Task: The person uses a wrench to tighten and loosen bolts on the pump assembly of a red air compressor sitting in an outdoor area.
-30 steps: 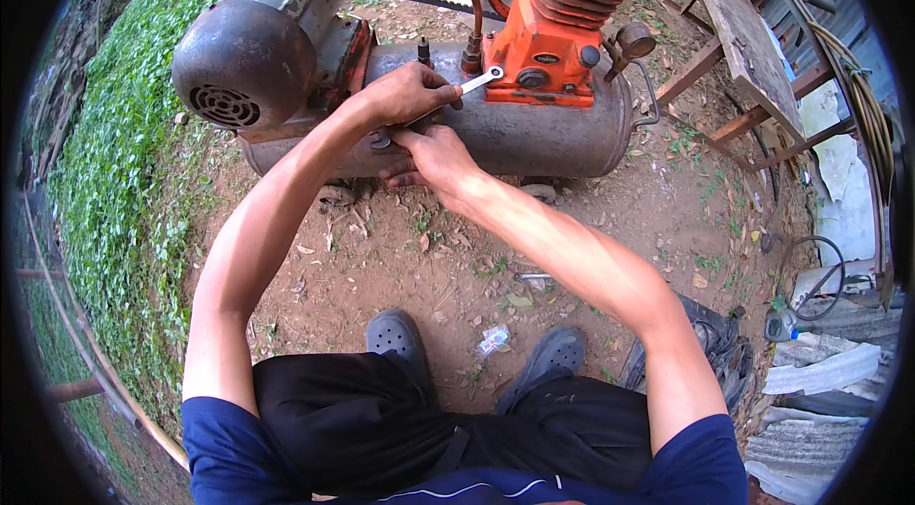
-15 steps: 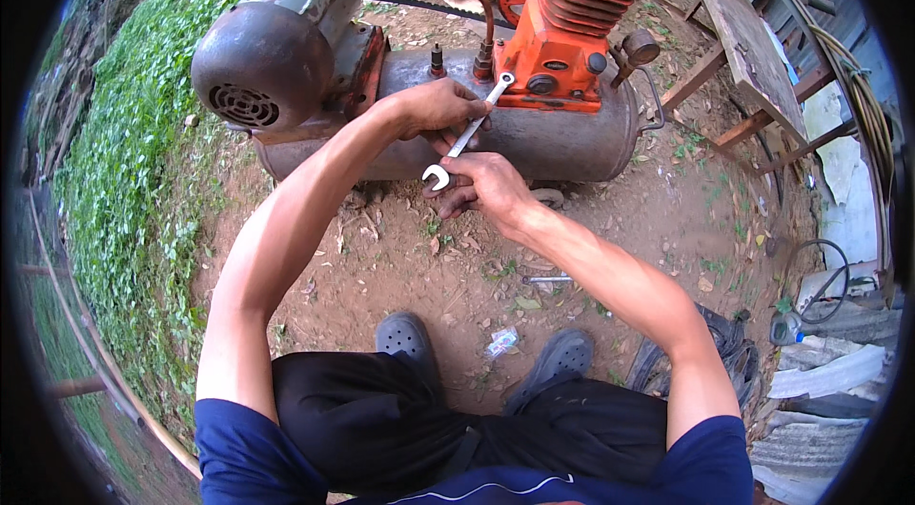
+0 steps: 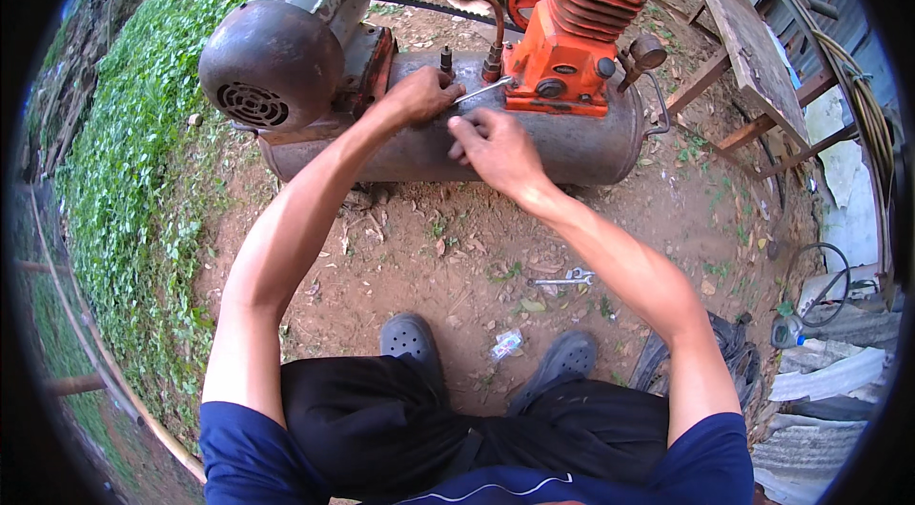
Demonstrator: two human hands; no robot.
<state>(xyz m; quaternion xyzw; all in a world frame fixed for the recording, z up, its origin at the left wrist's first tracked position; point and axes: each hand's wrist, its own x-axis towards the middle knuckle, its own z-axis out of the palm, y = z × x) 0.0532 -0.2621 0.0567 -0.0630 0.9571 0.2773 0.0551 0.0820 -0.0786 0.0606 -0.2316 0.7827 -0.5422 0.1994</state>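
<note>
An air compressor stands before me, with a rusty grey tank and an orange pump on top. My left hand is over the tank, its fingers closed on a silver wrench. The wrench's far end lies by the base of the orange pump; its near end is hidden in the left hand. My right hand is in front of the tank, just right of the left hand and apart from the wrench. Its fingers are curled in, and whether anything is between them is hidden.
A grey electric motor sits on the tank's left end, with a black belt running behind. Open-end wrenches lie on the dirt near my shoes. At the right are a wooden table, a cable coil and corrugated sheets.
My right hand has let go of the wrench and drawn slightly away. The left hand has lowered the wrench to a flatter angle, toward the pump base. More of the wrenches on the ground shows.
</note>
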